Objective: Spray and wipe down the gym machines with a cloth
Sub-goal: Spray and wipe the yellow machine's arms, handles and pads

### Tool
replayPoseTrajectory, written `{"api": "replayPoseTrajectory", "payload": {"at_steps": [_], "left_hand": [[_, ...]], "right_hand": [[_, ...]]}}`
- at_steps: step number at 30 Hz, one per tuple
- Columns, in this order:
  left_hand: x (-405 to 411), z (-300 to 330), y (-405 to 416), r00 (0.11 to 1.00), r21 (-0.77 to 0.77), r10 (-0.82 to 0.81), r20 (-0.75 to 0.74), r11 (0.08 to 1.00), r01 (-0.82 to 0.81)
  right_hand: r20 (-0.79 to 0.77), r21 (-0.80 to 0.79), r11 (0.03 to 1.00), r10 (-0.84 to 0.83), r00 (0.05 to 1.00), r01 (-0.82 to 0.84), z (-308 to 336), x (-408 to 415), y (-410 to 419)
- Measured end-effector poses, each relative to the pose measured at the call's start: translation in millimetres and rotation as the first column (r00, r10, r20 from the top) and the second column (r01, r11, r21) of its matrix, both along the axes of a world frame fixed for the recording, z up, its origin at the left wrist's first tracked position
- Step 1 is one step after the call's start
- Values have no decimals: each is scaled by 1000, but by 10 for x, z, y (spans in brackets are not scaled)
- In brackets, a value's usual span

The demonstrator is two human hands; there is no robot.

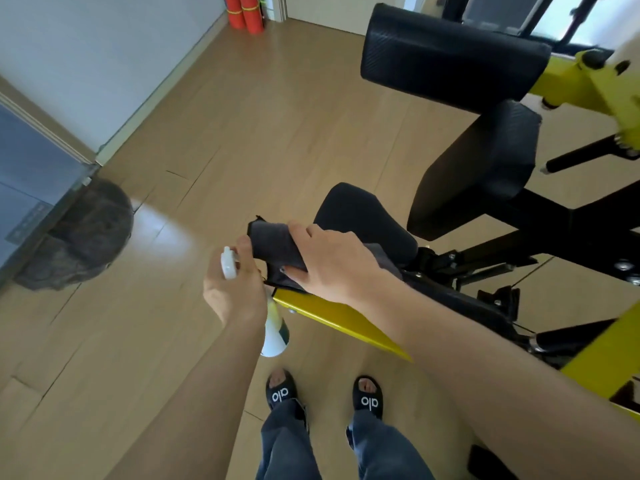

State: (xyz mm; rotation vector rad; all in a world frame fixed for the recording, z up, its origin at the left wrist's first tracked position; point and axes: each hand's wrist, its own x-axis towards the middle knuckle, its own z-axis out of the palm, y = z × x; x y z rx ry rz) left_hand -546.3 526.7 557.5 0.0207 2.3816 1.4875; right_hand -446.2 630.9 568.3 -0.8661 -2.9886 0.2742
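The person's left hand point(233, 292) grips a white spray bottle point(273, 336), fingers curled round its neck, nozzle up and its body hanging below the fist. The right hand point(329, 261) presses a dark grey cloth point(273, 247) onto the end of the machine's black seat pad point(363, 220), thumb pinching the fabric, above the yellow frame point(332, 318). Two black back pads point(450, 53) stand farther off, over the wooden floor point(207, 133).

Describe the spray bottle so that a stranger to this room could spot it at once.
Start at the yellow-framed gym machine on the right and follow its yellow bar to its near end. There the left hand grips the spray bottle, hanging body-down over the wooden floor. It is the only white item there; the cloth beside it is dark grey.
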Motion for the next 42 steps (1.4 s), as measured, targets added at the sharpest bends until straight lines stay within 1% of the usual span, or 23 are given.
{"api": "replayPoseTrajectory", "payload": {"at_steps": [2, 5, 8, 10, 13, 17, 19, 21, 24, 26, 28, 30, 31, 33, 35, 37, 39, 40, 42], "left_hand": [[73, -52, 18, 995, 9, 97, 9, 995, -97], [185, -130, 74, 977, 27, 214, -23, 977, -213], [320, -186, 180, 952, 16, 303, -38, 953, -302], [378, -225, 250, 937, 5, 349, -8, 937, -349], [346, -322, 326, 901, -11, 432, 38, 902, -432], [339, -351, 376, 897, -2, 442, 7, 897, -442], [349, -341, 408, 899, -24, 438, 5, 899, -437], [335, -367, 417, 906, -9, 423, -16, 906, -424], [295, -418, 412, 929, 16, 363, -71, 932, -363], [292, -430, 392, 943, 20, 312, -119, 950, -312], [328, -363, 398, 954, 26, 278, -110, 961, -277], [354, -308, 405, 955, 62, 285, -83, 958, -281], [350, -298, 398, 957, 67, 280, -79, 959, -275], [338, -300, 393, 964, 28, 254, -82, 967, -252], [313, -341, 391, 962, -32, 262, -81, 964, -266], [316, -351, 389, 959, -57, 266, -98, 960, -273], [327, -351, 393, 959, -49, 262, -112, 962, -269], [326, -358, 396, 959, -49, 258, -116, 963, -265], [334, -362, 399, 960, -43, 257, -110, 964, -263]], "right_hand": [[-4, 49, 998, -32, 999, 32, 28, 332, -84], [42, 48, 993, -106, 993, 104, 39, 1253, -103], [41, 150, 981, -133, 990, 126, 20, 1995, -97], [67, 190, 973, -143, 987, 128, -57, 2104, -92], [102, 161, 985, -82, 991, 65, -57, 1901, -30], [107, 64, 991, 109, 988, -116, 21, 1331, 91], [71, -8, 983, 182, 981, -182, 59, 960, 137], [16, -174, 971, 172, 985, -166, 83, 585, 179], [12, -374, 925, 86, 996, -75, 39, 105, 235], [3, -472, 880, 62, 998, -53, 26, -111, 261], [-13, -575, 817, 46, 999, -45, 35, -212, 279], [-22, -626, 779, 20, 1000, -29, 74, -198, 283], [-16, -611, 792, 4, 1000, -13, 90, -128, 277], [33, -513, 858, -7, 999, 23, 82, 174, 238], [94, -377, 924, -25, 995, 59, 60, 715, 155], [138, -201, 977, -45, 989, 72, 74, 1276, 24], [127, -39, 999, -29, 991, 35, 29, 1591, -61], [112, 2, 1000, -21, 994, 21, 7, 1612, -68], [110, 16, 999, 38, 993, -40, -1, 1444, -41]]}}
